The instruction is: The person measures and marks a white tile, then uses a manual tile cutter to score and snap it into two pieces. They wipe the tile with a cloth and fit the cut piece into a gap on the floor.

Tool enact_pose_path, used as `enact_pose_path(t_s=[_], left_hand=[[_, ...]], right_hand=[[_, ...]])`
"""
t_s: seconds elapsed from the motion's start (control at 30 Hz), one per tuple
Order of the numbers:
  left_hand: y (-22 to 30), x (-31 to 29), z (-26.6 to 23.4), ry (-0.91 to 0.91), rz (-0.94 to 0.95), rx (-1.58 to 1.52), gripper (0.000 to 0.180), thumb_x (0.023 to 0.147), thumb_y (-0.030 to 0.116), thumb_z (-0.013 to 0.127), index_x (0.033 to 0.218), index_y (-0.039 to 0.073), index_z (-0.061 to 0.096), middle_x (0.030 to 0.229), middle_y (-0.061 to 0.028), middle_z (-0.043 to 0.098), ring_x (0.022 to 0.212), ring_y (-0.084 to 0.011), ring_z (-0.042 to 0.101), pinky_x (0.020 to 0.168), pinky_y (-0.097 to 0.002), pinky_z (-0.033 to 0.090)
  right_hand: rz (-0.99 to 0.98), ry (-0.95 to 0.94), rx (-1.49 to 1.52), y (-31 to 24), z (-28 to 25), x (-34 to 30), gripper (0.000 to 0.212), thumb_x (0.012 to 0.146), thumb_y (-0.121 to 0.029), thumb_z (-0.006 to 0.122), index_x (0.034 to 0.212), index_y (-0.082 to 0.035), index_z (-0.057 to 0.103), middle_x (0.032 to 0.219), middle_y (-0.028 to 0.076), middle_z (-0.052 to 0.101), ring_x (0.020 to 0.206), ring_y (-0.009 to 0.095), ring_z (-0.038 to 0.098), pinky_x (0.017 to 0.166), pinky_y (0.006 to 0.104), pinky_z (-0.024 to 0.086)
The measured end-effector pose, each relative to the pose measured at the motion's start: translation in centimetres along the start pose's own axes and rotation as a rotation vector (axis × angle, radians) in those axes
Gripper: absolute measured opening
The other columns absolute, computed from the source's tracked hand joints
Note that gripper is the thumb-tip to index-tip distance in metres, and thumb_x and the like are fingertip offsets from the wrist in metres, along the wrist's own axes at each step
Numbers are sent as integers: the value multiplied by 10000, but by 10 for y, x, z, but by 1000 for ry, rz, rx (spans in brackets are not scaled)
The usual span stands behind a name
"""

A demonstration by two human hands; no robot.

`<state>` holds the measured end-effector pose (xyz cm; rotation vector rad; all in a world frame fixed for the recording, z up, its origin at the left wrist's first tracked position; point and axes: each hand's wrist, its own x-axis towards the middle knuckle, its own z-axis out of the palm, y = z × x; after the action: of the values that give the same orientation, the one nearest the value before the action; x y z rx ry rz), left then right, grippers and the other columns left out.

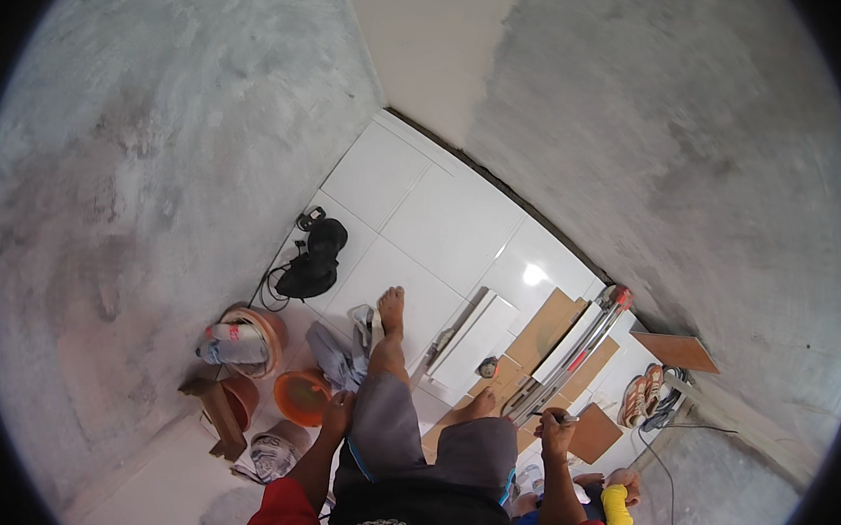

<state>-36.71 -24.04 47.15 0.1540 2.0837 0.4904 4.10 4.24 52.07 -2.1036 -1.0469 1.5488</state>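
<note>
At the side of my left knee hangs my left hand (pixel 337 414), close to an orange basin (pixel 301 396) and a crumpled grey cloth (pixel 335 358). Its fingers are too small and shadowed to read. My right hand (pixel 556 429), in front of my right knee, is closed around a slim pen-like tool (pixel 569 420) with a silvery end; its exact kind is unclear. Beyond that hand, a long manual tile cutter (pixel 583 342) with metal rails and red parts lies across brown cardboard (pixel 542 334). Left of it is a white tile (pixel 473 341).
White floor tiles (pixel 451 221) reach the walls. Black bag (pixel 316 257) and cable lie at left, near terracotta buckets (pixel 270 326). A round tool (pixel 487 367) rests near my right foot. Brown tiles (pixel 595 433), sandals (pixel 635 399) and cables are rightward. Another person in yellow sleeves (pixel 616 520) sits lower right.
</note>
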Motion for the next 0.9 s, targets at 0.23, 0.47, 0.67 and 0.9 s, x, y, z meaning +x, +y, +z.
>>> enact_pose_path(t_s=[0.23,0.47,0.67,0.9], left_hand=[[14,78,-79,-19,29,51,582,1000,464,519,1308,-24,599,1316,-256,626,1241,-394,598,1044,-429,451],[54,156,-99,6,180,-83,585,990,395,571,1357,-60,556,1408,-287,556,1268,-393,585,1057,-427,458],[137,242,-65,8,299,-122,558,994,336,609,1379,-62,540,1401,-276,560,1222,-355,618,1023,-404,487],[195,387,21,23,349,-262,557,989,333,625,1389,-45,540,1370,-279,575,1172,-351,641,994,-392,505]], right_hand=[[-223,-49,-71,-121,152,3,183,1002,-150,611,1042,24,652,758,56,638,587,105,600,536,249,502],[-183,-55,-24,-142,228,38,184,1010,-133,612,1141,-20,674,859,67,660,694,106,600,627,258,502],[-371,-97,-170,-116,300,133,154,999,-104,615,1092,5,670,842,83,667,772,134,624,722,291,520],[-660,-197,-350,-86,410,274,131,957,-76,659,1064,0,668,981,213,722,912,353,722,823,386,557]])
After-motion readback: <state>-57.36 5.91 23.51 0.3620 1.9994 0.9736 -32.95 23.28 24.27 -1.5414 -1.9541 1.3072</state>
